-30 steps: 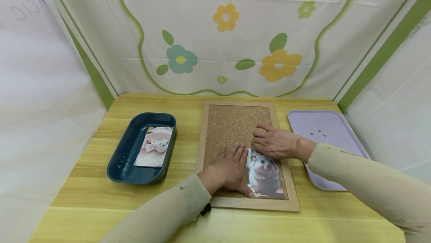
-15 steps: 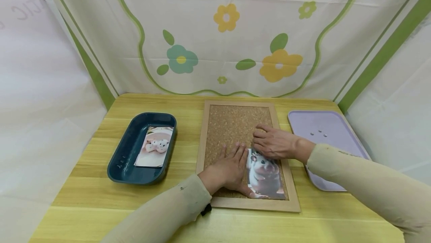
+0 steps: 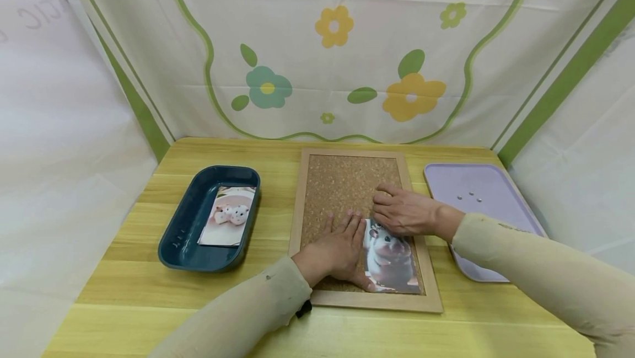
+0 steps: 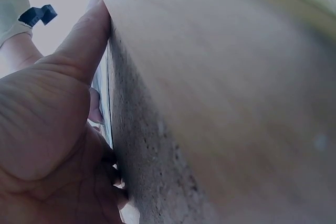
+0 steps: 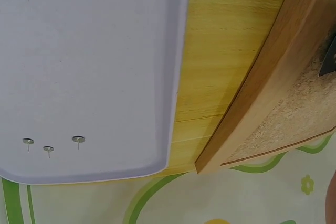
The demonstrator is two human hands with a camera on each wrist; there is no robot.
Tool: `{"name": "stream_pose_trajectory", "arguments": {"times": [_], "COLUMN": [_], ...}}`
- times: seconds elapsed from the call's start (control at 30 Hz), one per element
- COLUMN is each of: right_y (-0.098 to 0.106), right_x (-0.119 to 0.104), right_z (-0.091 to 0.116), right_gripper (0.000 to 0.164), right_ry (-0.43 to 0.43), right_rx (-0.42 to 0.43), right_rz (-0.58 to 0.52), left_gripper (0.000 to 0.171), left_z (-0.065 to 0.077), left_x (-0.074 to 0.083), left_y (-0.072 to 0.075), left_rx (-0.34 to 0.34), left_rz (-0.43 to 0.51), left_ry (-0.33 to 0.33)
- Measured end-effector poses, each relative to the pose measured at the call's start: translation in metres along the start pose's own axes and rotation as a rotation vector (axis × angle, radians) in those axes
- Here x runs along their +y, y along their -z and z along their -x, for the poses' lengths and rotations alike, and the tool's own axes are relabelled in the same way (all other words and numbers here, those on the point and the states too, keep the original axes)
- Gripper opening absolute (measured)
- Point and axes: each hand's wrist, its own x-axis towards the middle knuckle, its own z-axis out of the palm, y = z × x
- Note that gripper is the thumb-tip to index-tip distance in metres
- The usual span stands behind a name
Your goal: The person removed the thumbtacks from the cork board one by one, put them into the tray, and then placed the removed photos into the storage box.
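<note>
A photo of a hamster [image 3: 389, 263] lies at the lower right of a wood-framed cork board [image 3: 349, 181]. My left hand [image 3: 334, 250] rests spread on the cork, fingertips at the photo's left edge and thumb on its lower left corner. In the left wrist view that hand's palm [image 4: 47, 114] shows beside the board's edge. My right hand [image 3: 404, 210] bends its fingers over the top of the photo and covers the upper edge. Its thumb is hidden, and I cannot tell whether a tack is under the fingers.
At right, a lilac tray [image 3: 471, 179] bears three metal thumbtacks, one a flat-headed thumbtack [image 5: 78, 139] with its pin showing. A dark teal bin [image 3: 171, 247] on the left contains a photo print [image 3: 228, 223]. A printed curtain [image 3: 317, 99] hangs behind the table.
</note>
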Motion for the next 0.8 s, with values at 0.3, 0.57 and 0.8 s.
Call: {"name": "stream_pose_trajectory", "arguments": {"times": [0.3, 0.57, 0.8], "right_y": [0.003, 0.004, 0.005], "right_x": [0.0, -0.003, -0.009], "right_z": [0.002, 0.007, 0.014], "right_gripper": [0.049, 0.046, 0.041], "right_ry": [0.033, -0.015, -0.116], "right_rx": [0.04, 0.164, 0.209], "right_rz": [0.06, 0.055, 0.118], "left_gripper": [0.14, 0.14, 0.14], "left_z": [0.0, 0.001, 0.002], "left_x": [0.0, 0.001, 0.002], "left_y": [0.0, 0.001, 0.001], "left_rx": [-0.005, -0.012, -0.007], "left_rz": [0.009, -0.008, -0.018], "left_ry": [0.004, 0.01, 0.009]}}
